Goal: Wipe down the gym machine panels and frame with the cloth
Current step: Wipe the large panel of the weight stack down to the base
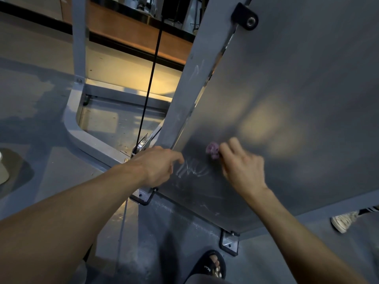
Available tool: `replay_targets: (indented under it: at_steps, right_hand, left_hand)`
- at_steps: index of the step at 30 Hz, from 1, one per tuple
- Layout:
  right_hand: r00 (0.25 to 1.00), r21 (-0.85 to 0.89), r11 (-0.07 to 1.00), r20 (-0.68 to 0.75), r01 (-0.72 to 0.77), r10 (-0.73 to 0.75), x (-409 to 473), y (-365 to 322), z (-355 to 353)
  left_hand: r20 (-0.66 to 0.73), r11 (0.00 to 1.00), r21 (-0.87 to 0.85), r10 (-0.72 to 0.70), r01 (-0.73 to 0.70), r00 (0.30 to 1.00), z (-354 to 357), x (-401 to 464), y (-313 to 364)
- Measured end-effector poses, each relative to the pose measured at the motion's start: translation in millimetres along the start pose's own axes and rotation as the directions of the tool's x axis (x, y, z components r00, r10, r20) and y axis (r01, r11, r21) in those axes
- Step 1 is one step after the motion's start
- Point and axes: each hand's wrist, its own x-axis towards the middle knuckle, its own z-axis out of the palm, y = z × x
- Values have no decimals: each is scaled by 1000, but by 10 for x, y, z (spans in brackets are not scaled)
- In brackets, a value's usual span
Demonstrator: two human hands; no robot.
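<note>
A large grey panel (287, 89) of the gym machine fills the right side, with white scuff marks (192, 171) low on it. My right hand (242, 167) grips a small bunched purple cloth (212, 150) and presses it against the panel just above the marks; the hand is blurred. My left hand (158, 165) rests at the panel's left edge by the grey frame post (184, 95), fingers loosely curled, holding nothing.
A black cable (151, 68) runs down to a pulley (141, 145) left of the post. A curved grey frame base (82, 130) lies on the floor. My sandalled foot (213, 265) is below; another person's white shoe (341, 221) stands at right.
</note>
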Motion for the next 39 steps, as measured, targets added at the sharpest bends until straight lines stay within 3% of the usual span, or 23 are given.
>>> replay_targets:
  at_steps: [3, 5, 9, 12, 20, 29, 36, 39]
  right_hand:
    - [983, 11, 992, 134, 125, -125, -191, -69, 208]
    - [984, -4, 994, 145, 105, -103, -147, -32, 145]
    - [993, -18, 995, -54, -102, 101, 75, 180, -233]
    - [978, 7, 986, -127, -167, 166, 113, 276, -319]
    - [989, 5, 996, 110, 94, -94, -274, 44, 124]
    - [978, -16, 981, -80, -194, 192, -98, 375, -295]
    - [993, -29, 1000, 118, -10, 14, -307, 127, 43]
    - [994, -38, 997, 80, -70, 73, -269, 215, -66]
  left_hand:
    - [2, 1000, -13, -3, 3, 1000, 15, 3, 15]
    - [12, 1000, -11, 4, -4, 1000, 21, 2, 34]
    - [7, 1000, 1, 9, -9, 1000, 24, 11, 47]
    - [11, 1000, -4, 14, -14, 1000, 38, 11, 61]
    - [-18, 999, -19, 25, -26, 1000, 88, 37, 84]
    - [-183, 992, 66, 122, -111, 976, 32, 24, 215]
    - [-228, 974, 107, 219, -199, 949, 40, 31, 278]
    - [-208, 947, 151, 312, -284, 927, 95, 62, 307]
